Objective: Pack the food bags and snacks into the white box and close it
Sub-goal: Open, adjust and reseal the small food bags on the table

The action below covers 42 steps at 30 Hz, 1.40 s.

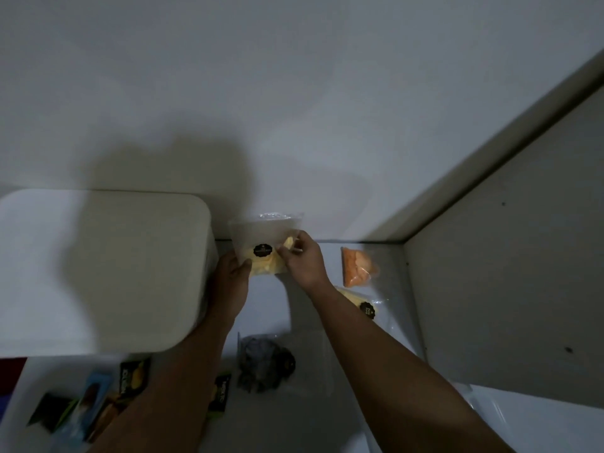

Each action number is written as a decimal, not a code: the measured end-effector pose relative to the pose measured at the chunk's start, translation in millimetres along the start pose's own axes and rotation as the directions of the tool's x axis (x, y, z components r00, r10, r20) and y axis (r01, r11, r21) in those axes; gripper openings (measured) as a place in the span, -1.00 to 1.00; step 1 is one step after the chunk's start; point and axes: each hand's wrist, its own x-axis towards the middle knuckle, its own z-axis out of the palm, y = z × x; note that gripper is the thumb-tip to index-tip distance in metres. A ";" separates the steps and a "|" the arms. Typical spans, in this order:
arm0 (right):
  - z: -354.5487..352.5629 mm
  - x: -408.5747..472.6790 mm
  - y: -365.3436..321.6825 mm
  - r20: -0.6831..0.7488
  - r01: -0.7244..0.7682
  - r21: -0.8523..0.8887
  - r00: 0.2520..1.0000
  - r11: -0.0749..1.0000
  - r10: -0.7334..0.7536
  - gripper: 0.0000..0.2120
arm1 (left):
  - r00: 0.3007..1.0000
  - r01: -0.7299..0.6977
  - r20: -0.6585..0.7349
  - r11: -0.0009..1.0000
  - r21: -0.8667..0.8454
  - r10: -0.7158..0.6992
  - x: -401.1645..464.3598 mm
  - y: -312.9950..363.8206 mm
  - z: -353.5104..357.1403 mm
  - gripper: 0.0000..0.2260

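Observation:
A clear bag of yellow snacks with a round black label stands upright against the wall, just right of the closed white box. My left hand grips the bag's lower left corner. My right hand pinches its right edge. On the table lie an orange snack bag, a second yellow bag partly under my right forearm, and a bag of dark grey food. Several small snack packets lie at the front left.
The white wall rises behind the table. A beige panel closes off the right side. A clear plastic sheet lies at the front right. A red thing shows at the left edge.

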 end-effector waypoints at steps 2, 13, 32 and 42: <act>-6.3 -6.5 -1.5 0.020 -0.034 0.003 0.999 0.999 0.033 -0.48 | 0.999 0.048 0.015 0.997 -0.065 -0.047 -4.6 2.2 2.3 -0.62; -61.0 -111.9 27.2 -0.206 0.023 -0.177 0.977 0.984 -0.060 -0.90 | 0.999 0.051 -0.025 0.948 0.313 -0.045 -84.8 -12.2 11.9 -0.68; -60.0 -213.2 94.5 -0.103 -0.322 0.051 0.940 0.945 0.326 -0.69 | 0.989 0.030 0.119 0.902 0.431 -0.090 -144.8 -115.4 17.4 -0.63; -42.3 -280.5 21.9 0.006 0.059 -0.122 0.998 0.991 -0.058 -0.94 | 0.981 0.028 0.190 0.994 0.102 -0.048 -247.1 -16.8 -39.3 -0.63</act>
